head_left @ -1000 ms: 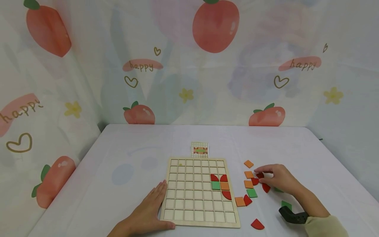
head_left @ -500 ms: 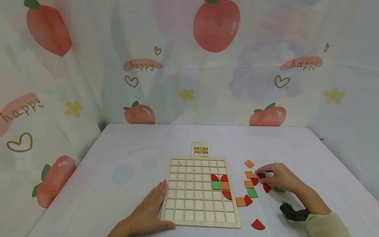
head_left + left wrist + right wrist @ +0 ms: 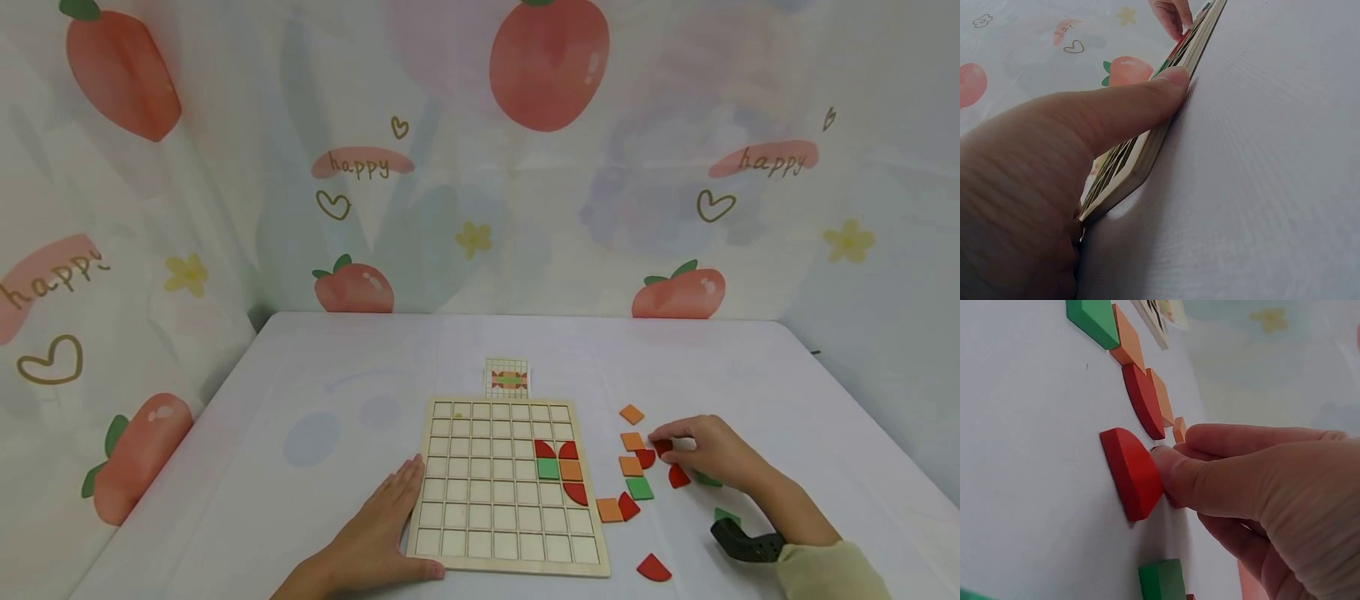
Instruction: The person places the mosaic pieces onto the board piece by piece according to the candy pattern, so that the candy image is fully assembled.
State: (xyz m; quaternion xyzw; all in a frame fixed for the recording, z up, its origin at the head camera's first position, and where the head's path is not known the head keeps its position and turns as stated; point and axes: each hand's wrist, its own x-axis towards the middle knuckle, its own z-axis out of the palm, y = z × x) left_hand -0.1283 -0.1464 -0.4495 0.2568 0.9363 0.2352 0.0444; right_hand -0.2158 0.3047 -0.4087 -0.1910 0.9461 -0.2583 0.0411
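Note:
My left hand (image 3: 378, 527) lies along the left side of a wooden grid board (image 3: 465, 560), fingers straight, thumb touching the front edge near the corner. In the left wrist view the thumb (image 3: 1141, 103) rests across the board's edge. Several red, green and orange tiles sit in cells at the board's right side. Right of the board, my right hand (image 3: 712, 454) pinches a red quarter-circle tile (image 3: 663, 447) between thumb and fingers, low over the table. Another red quarter-circle tile (image 3: 1132, 475) lies right by the thumb in the right wrist view; the fingers mostly hide the pinched one.
Loose orange square tiles (image 3: 632, 441), green tiles (image 3: 639, 488) and red quarter-circle tiles (image 3: 654, 568) lie on the white table between board and right arm. Behind the board is a small pattern card (image 3: 507, 380). A printed cloth wall (image 3: 525, 208) closes off the back.
My right hand has shifted very slightly to the right, along with the red tiles at its fingers. The left hand and the board have stayed put.

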